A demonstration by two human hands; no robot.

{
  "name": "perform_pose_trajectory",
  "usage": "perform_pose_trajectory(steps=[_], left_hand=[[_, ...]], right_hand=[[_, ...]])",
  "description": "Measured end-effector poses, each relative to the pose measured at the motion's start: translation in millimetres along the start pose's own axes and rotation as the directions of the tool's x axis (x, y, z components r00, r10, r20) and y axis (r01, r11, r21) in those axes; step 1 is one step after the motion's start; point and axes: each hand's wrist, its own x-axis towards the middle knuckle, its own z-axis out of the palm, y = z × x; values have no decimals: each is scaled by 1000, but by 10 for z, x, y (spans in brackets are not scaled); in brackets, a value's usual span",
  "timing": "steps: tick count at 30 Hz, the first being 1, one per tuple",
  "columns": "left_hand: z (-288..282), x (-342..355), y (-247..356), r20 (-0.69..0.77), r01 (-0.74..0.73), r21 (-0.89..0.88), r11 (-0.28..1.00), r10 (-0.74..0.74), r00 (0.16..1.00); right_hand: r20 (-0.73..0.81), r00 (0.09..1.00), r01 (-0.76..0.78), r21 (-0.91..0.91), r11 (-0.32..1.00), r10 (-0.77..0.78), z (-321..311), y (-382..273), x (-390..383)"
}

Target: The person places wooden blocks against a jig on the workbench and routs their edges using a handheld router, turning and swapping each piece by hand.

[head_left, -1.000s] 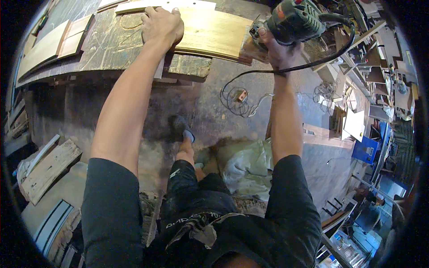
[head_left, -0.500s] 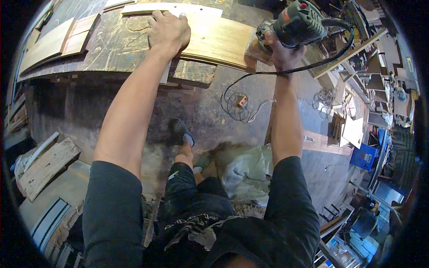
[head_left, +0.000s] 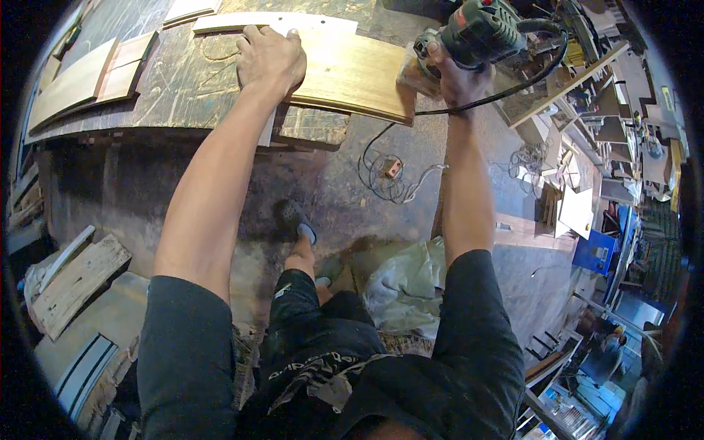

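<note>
A pale yellow wooden board [head_left: 356,73] lies across the workbench, its right end jutting past the bench edge. My left hand [head_left: 271,62] is closed over the board's left part, fingers curled and pressing down. At the far right, my right hand [head_left: 460,79] grips a dark green and black handheld router [head_left: 480,33]. The router's clear base [head_left: 419,72] sits at the board's right end; the bit is hidden. A black cable [head_left: 506,101] loops from the router's back and passes over my right wrist.
The scratched workbench [head_left: 183,95] carries more boards [head_left: 77,81] at left and a pale strip with holes [head_left: 249,20] behind. A coiled cord with an orange socket box [head_left: 393,169] lies on the floor. A light cloth sack [head_left: 403,286] lies by my legs; timber leans at right.
The router has shifted slightly toward the far side along the board's right end, with my right hand on it. My left hand stays on the board. The whole view has moved a little.
</note>
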Motion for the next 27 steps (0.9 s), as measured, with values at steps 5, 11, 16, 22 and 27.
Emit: perform_pose_trajectory(steps=[5, 11, 16, 22, 27], left_hand=[[44, 19, -23, -34, -8, 33, 999, 9, 999], [75, 41, -46, -44, -10, 37, 999, 11, 999], [90, 34, -22, -63, -16, 40, 999, 18, 998], [33, 14, -63, -66, -53, 41, 998, 56, 996], [-38, -18, 4, -65, -63, 40, 997, 66, 996]], right_hand=[[-12, 999, 49, 68, 997, -48, 42, 9, 71], [84, 995, -56, 23, 998, 54, 13, -6, 127], [41, 999, -8, 73, 997, 5, 59, -31, 170], [54, 991, -120, 20, 993, 119, 130, -231, 246], [-18, 997, -75, -42, 996, 75, 180, -229, 366]])
